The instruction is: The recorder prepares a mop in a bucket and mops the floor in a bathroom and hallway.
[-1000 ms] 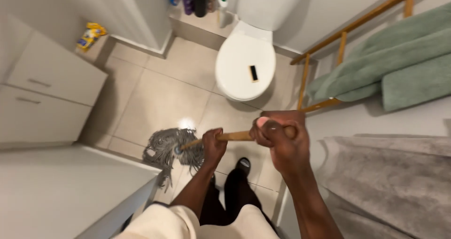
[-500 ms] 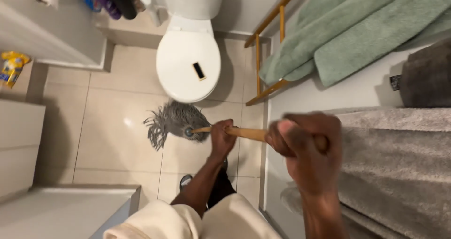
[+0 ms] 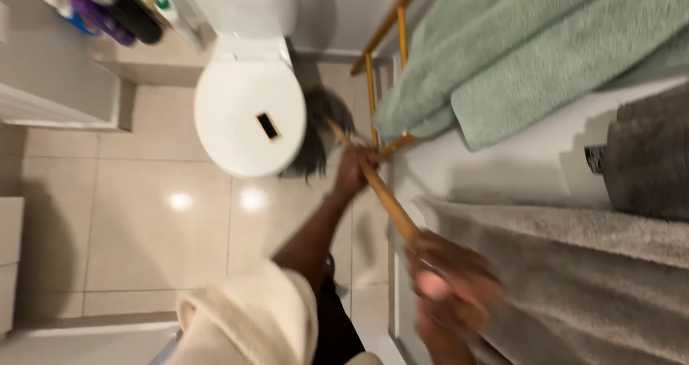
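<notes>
Right hand grip: the right hand [image 3: 448,286] is wrapped fully round the top end of the mop handle [image 3: 377,189]; fingers closed on the wood, no gap visible. Motion blur hides the finer detail.

Left hand grip: the left hand [image 3: 354,170] is closed round the same handle lower down, nearer the head, with the cream sleeve [image 3: 247,315] pushed back up the forearm.

Handle: pale wood, running on a slant from the lower right up to the upper left, between the two hands and on towards the toilet.

Mop head: the grey string mop head [image 3: 316,132] lies on the tiled floor [image 3: 158,214], tucked just beside the right flank of the toilet bowl [image 3: 247,117], partly hidden by the closed seat lid. It sits between the bowl and the wooden towel rack [image 3: 373,85].

Change noted: half a second ago the head lay on open tile in front of the bowl, handle near level across the view. It has since swung round to the gap alongside the bowl, and the handle now slants steeply. The left hand has travelled forward with it.

Reading of the change: judged, the stroke has passed from open floor to the narrow strip beside the bowl.

Surroundings: green towels [image 3: 517,49] draped over the rack; grey towel [image 3: 574,279] at lower right; bottles [image 3: 115,10] behind the toilet, upper left.
</notes>
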